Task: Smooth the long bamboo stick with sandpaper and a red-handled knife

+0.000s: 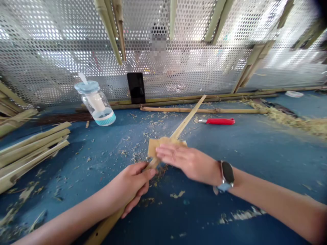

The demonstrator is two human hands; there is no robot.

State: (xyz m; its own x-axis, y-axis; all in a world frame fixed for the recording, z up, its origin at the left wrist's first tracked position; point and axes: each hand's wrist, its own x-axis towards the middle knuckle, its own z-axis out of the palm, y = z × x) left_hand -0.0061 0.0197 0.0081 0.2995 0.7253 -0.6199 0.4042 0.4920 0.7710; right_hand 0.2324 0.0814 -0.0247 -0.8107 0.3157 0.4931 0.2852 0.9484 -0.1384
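A long, flat bamboo strip [187,119] runs slantwise from the near left, where it passes under my left forearm, to the far side of the worktop. My left hand [134,185] is wrapped around the strip, thumb on top. Just beyond it, my right hand [187,160] presses a tan sheet of sandpaper [153,147] onto the strip with fingers laid across it. The underside of the sandpaper is hidden. A watch [227,172] is on my right wrist. Fine shavings lie on the surface around both hands.
On the blue worktop [255,149] a red-handled knife [220,121] lies at right. Split bamboo pieces [30,146] are piled at left. A lidded clear bottle [98,105] and a phone [136,87] stand at the back, near bamboo poles [176,110] and a perforated metal screen [68,51].
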